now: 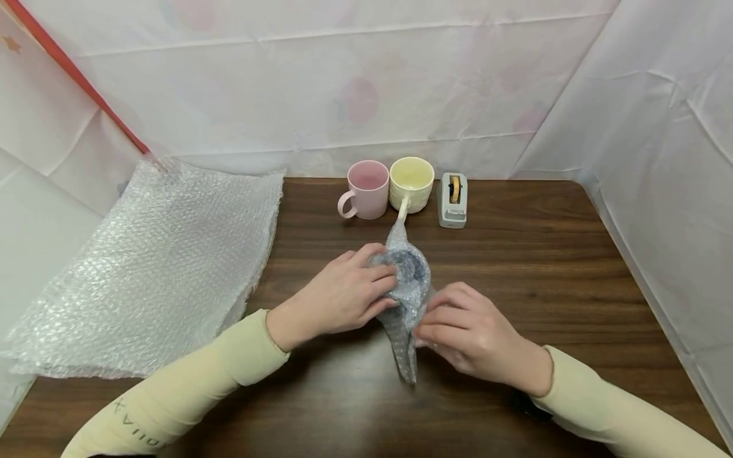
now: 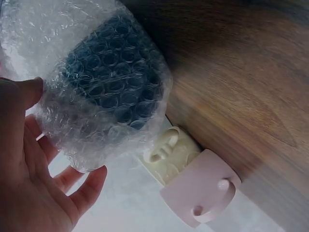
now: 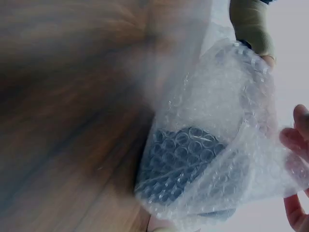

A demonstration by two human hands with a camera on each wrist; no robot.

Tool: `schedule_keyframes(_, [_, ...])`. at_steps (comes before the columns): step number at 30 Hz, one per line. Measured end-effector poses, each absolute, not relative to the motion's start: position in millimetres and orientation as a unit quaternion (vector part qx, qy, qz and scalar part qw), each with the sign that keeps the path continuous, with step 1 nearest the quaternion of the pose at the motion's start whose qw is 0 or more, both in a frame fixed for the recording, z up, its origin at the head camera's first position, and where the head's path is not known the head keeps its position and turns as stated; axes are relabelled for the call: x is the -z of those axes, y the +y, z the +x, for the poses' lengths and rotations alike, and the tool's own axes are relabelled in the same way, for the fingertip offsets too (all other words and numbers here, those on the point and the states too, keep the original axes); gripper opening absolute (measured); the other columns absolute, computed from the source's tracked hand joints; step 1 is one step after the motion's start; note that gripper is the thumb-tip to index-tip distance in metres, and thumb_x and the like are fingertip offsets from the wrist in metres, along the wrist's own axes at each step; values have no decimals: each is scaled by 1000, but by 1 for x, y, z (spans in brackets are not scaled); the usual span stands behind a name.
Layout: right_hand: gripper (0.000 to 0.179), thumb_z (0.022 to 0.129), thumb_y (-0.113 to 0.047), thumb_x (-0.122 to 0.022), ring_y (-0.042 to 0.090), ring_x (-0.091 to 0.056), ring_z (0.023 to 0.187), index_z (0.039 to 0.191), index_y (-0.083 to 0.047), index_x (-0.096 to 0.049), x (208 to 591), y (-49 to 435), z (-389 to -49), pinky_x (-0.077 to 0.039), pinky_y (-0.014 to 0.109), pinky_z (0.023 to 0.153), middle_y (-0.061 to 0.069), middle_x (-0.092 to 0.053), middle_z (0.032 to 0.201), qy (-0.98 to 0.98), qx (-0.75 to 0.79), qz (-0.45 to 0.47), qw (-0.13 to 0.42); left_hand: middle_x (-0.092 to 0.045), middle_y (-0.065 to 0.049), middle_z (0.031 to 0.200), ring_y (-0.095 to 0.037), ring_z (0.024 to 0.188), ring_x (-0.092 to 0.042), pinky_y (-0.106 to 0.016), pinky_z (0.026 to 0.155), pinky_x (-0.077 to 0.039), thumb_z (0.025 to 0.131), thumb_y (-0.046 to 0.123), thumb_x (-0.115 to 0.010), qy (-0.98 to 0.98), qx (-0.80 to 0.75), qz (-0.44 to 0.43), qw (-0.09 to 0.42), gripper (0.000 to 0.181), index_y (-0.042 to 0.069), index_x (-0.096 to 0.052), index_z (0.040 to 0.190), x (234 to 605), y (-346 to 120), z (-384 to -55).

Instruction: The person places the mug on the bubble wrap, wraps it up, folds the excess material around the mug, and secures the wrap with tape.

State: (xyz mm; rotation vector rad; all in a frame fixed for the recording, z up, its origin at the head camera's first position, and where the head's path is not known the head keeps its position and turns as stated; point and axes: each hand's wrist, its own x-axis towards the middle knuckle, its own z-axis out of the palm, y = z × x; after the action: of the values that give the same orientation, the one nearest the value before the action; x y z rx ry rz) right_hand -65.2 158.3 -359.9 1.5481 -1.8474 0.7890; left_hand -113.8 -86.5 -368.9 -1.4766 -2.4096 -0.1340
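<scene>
A dark blue mug-shaped thing (image 2: 116, 72) stands on the table, wrapped in clear bubble wrap (image 3: 207, 96) that hides its details. A twisted end of the wrap points to the back and a loose flap hangs toward the front. My left hand (image 1: 349, 289) holds the bundle from the left, fingers bent over its top and thumb against the wrap. On the right side, my right hand (image 1: 472, 331) pinches a loose edge of the bubble wrap between thumb and fingers, pulled out from the bundle in the right wrist view.
Behind the bundle stand a pink mug (image 1: 372, 197) and a pale yellow mug (image 1: 415, 197), side by side. A tape dispenser (image 1: 452, 216) is to their right. Bubble wrap sheets (image 1: 166, 267) cover the table's left part. White cloth (image 1: 286, 95) hangs along the back.
</scene>
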Motion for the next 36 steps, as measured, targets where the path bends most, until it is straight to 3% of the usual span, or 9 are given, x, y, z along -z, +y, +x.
schedule_keyframes(4, [17, 97, -18, -67, 28, -65, 90, 87, -6, -75, 365, 150, -77, -52, 36, 87, 2, -71, 90, -713, -353, 535, 284, -67, 0, 115, -31, 125, -45, -44, 89, -50, 100, 43, -55, -838, 44, -519, 160, 32, 15, -70, 104, 370, -85, -113])
schedule_keyframes(11, [27, 95, -32, -67, 25, -66, 95, 87, -9, -76, 377, 150, -99, -43, 46, 105, 1, -71, 93, -765, -404, 435, 249, -68, -2, 115, -34, 123, -46, -41, 97, -47, 96, 35, -65, -831, 50, -532, 156, 23, 15, -71, 106, 370, -82, -114])
schedule_keyframes(16, [27, 91, -36, -71, 17, -66, 89, 88, -9, -75, 382, 150, -114, -50, 35, 87, -2, -71, 87, -796, -412, 385, 221, -68, -3, 119, -34, 124, -46, -38, 102, -46, 96, 28, -63, -833, 70, -533, 129, 21, 12, -71, 106, 369, -84, -114])
schedule_keyframes(20, [17, 86, -28, -78, 13, -65, 81, 87, -11, -76, 383, 149, -118, -51, 31, 71, -3, -71, 84, -809, -418, 361, 204, -67, -5, 124, -33, 131, -43, -37, 111, -36, 100, 28, -53, -836, 119, -527, 91, 33, 7, -70, 118, 368, -88, -114])
schedule_keyframes(23, [10, 82, -19, -82, 13, -65, 80, 87, -13, -76, 383, 146, -118, -51, 31, 68, -5, -72, 84, -817, -417, 347, 196, -67, -4, 123, -31, 134, -41, -35, 114, -30, 102, 37, -48, -839, 153, -518, 71, 44, 4, -67, 124, 367, -89, -114])
schedule_keyframes(26, [11, 80, -15, -84, 11, -66, 79, 87, -13, -76, 382, 143, -118, -53, 31, 68, -6, -73, 84, -825, -417, 331, 187, -68, -2, 119, -30, 133, -40, -33, 110, -37, 97, 52, -57, -846, 165, -502, 75, 52, 6, -68, 119, 369, -87, -112])
schedule_keyframes(28, [13, 81, -15, -84, 9, -66, 78, 90, -12, -76, 381, 141, -119, -54, 30, 67, -6, -73, 85, -833, -416, 319, 177, -69, -2, 114, -30, 132, -42, -34, 108, -40, 92, 51, -66, -848, 169, -495, 85, 51, 6, -68, 115, 370, -86, -112])
schedule_keyframes(32, [13, 87, -18, -79, 7, -63, 73, 96, -11, -73, 379, 138, -122, -51, 29, 62, -5, -71, 85, -851, -402, 306, 146, -66, -6, 114, -30, 127, -46, -33, 109, -38, 86, 36, -79, -846, 191, -487, 106, 43, 4, -65, 111, 374, -86, -112])
schedule_keyframes(36, [8, 98, -17, -64, 10, -54, 70, 98, -10, -67, 378, 139, -124, -45, 30, 61, -5, -62, 81, -858, -383, 320, 120, -57, -8, 119, -25, 116, -51, -30, 104, -40, 80, 26, -85, -841, 226, -479, 111, 49, 3, -55, 111, 373, -86, -113])
